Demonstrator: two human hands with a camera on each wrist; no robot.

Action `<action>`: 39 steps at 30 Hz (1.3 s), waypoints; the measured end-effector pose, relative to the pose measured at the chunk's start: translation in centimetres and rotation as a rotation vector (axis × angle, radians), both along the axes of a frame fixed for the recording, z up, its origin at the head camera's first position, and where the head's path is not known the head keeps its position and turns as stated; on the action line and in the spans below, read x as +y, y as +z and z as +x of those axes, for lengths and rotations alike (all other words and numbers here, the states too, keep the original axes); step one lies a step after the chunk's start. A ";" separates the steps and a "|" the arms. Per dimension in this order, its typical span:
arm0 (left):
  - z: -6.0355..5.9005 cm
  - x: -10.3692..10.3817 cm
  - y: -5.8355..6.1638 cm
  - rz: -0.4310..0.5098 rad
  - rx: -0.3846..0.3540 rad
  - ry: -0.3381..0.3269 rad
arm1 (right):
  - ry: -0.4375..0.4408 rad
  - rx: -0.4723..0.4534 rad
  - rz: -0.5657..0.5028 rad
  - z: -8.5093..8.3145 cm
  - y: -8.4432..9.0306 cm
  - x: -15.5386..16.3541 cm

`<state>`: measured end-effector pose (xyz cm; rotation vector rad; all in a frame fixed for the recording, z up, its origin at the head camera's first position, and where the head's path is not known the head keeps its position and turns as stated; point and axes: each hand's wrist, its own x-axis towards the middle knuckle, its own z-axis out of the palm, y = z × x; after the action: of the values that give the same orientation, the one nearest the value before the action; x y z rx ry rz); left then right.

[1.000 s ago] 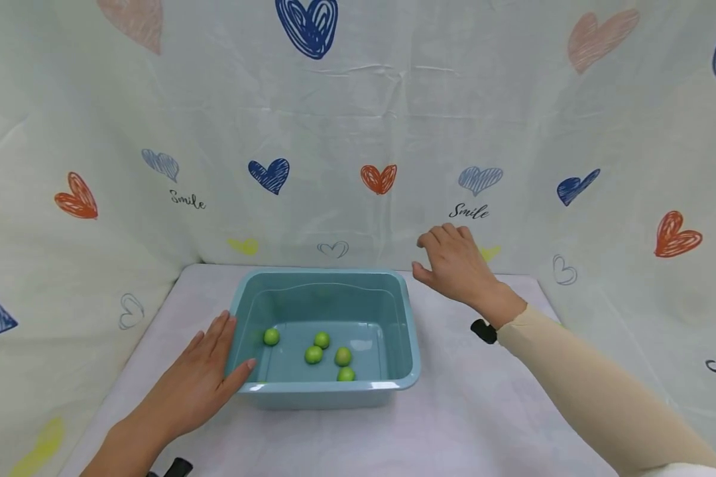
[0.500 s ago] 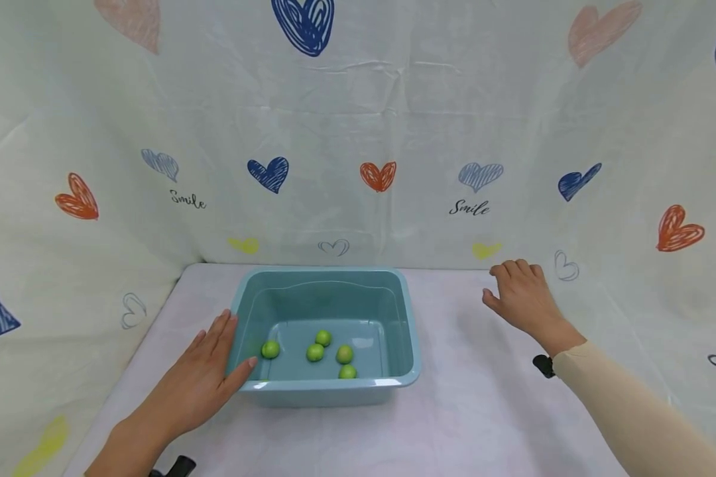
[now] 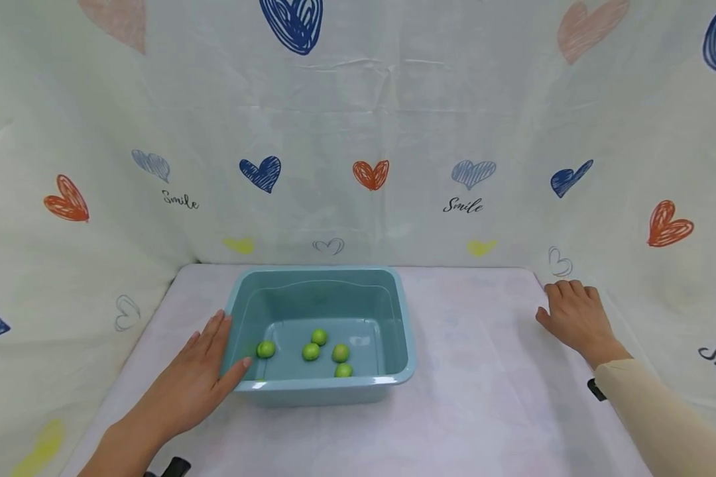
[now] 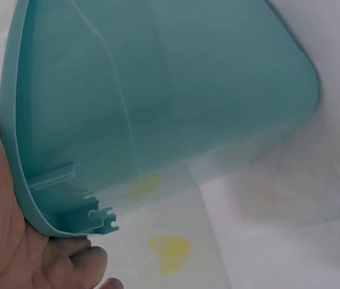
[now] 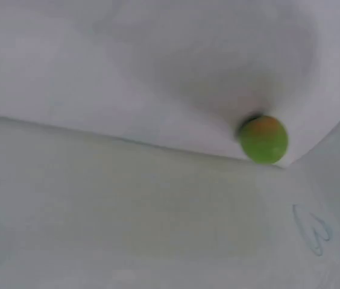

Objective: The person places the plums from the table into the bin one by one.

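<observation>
Head view shows the white cloth-covered table [image 3: 453, 411] and my big teal plastic tub [image 3: 394, 311] on it; five small round green fruits [image 3: 311, 352] lie inside already; one more green fruit with an orange patch [image 5: 263, 139] sits alone in the cloth corner, so I think that one is left; my left hand [image 3: 199, 381] rests flat against the tub's side, fingers straight; my right hand [image 3: 575, 319] is well apart, fingers loose, holding nothing; nothing blocks it.
</observation>
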<state>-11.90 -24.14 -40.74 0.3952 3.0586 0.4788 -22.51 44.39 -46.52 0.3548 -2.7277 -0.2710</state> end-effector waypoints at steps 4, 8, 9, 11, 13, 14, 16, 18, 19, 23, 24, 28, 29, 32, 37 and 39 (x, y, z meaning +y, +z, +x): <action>-0.1 0.0 0.0 0.000 -0.009 0.006 | -0.003 -0.032 0.032 0.4 -0.8 1.9; -0.1 -0.1 0.0 0.000 -0.017 0.016 | 0.002 -0.057 0.062 0.7 -1.8 3.1; -0.1 -0.1 0.0 -0.001 -0.017 0.019 | -0.002 -0.065 0.070 0.8 -2.0 3.3; -0.1 -0.1 0.0 0.000 -0.016 0.020 | -0.010 -0.074 0.082 0.9 -2.5 3.7; -0.1 -0.1 0.0 0.002 -0.013 0.019 | -0.013 -0.075 0.088 1.0 -2.8 4.1; -0.1 -0.1 0.0 0.005 -0.012 0.017 | -0.011 -0.071 0.092 1.0 -2.9 4.2; -0.2 -0.1 0.1 0.006 -0.008 0.012 | -0.004 -0.072 0.090 1.0 -3.1 4.4; -0.2 -0.2 0.1 0.012 -0.010 0.007 | 0.008 -0.079 0.089 1.0 -3.4 4.5; -0.2 -0.2 0.1 0.012 -0.011 0.005 | 0.011 -0.084 0.085 0.9 -3.5 4.5; -0.3 -0.2 0.2 0.009 -0.015 0.006 | 0.017 -0.097 0.093 0.9 -4.1 4.4; -0.3 -0.2 0.2 0.004 -0.016 0.008 | 0.017 -0.096 0.095 0.8 -4.3 4.4; -0.2 -0.2 0.1 -0.003 -0.009 0.011 | 0.014 -0.092 0.104 0.6 -4.9 4.4; -0.2 -0.2 0.1 -0.002 -0.008 0.010 | 0.013 -0.093 0.109 0.4 -5.1 4.5; -0.1 -0.2 0.1 0.005 -0.006 0.008 | 0.011 -0.102 0.121 0.1 -5.4 4.5; 0.0 -0.1 0.0 0.019 -0.015 0.003 | 0.010 -0.117 0.127 0.0 -5.6 4.4; 0.1 -0.1 0.0 0.019 -0.014 0.002 | 0.018 -0.106 0.132 0.0 -5.6 4.4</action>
<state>-11.85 -24.22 -40.73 0.3881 3.0439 0.5090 -22.55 48.77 -52.15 0.4409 -2.8159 -0.4406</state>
